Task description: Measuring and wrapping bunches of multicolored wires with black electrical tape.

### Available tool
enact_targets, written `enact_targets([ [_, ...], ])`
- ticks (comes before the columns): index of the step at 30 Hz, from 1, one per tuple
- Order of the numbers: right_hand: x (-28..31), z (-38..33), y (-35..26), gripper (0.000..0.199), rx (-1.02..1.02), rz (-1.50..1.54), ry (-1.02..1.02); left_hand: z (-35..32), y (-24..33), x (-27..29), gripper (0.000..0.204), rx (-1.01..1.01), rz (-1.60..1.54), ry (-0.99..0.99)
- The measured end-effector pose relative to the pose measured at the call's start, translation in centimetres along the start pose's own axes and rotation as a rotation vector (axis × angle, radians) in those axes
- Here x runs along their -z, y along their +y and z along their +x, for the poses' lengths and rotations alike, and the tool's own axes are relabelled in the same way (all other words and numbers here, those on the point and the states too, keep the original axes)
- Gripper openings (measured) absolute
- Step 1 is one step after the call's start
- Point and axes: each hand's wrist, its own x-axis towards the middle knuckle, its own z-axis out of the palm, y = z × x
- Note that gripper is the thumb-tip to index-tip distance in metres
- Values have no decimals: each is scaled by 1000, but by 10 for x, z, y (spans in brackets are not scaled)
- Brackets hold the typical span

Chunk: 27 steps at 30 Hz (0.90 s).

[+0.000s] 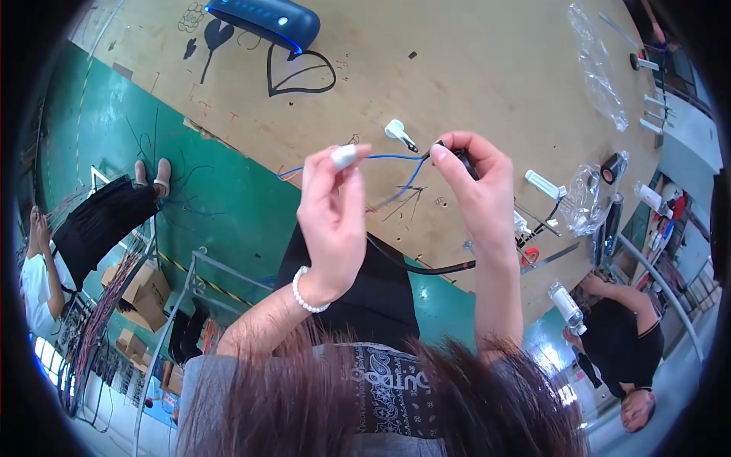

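Observation:
My right hand [480, 175] pinches the blue wires [413, 177] at their dark join, between thumb and forefinger. A black object [466, 162] sits in its curled fingers, too covered to name. My left hand [333, 213] is raised beside the wires, fingers loosely bent, thumb and forefinger apart. White wrapping [344, 157] covers one of its fingers. One blue strand passes behind that hand and comes out at its left with an orange end. A white clip-like piece with a dark tip [396, 131] lies on the table just beyond the wires.
A dark blue speaker-like device [266, 21] stands on the brown table [472, 68] at the far left. Clear plastic wrap [598, 68], white fixtures [542, 183] and a black tape roll [611, 167] lie right. A black cable [426, 270] crosses my lap. Two people are nearby.

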Motion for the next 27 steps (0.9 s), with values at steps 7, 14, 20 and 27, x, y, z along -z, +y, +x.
enact_targets([
  [7,-7,9,10,17,-85,-38,20,17,-9,-8,34,-130,475,-260],
  [14,-8,15,1,16,-123,-78,2,24,-12,-12,22,-150,436,-230],
  [20,-14,18,14,17,-123,-41,39,26,-17,-12,15,-133,416,-222],
  [27,-10,-29,27,15,0,11,228,19,23,27,40,789,-735,-88],
])
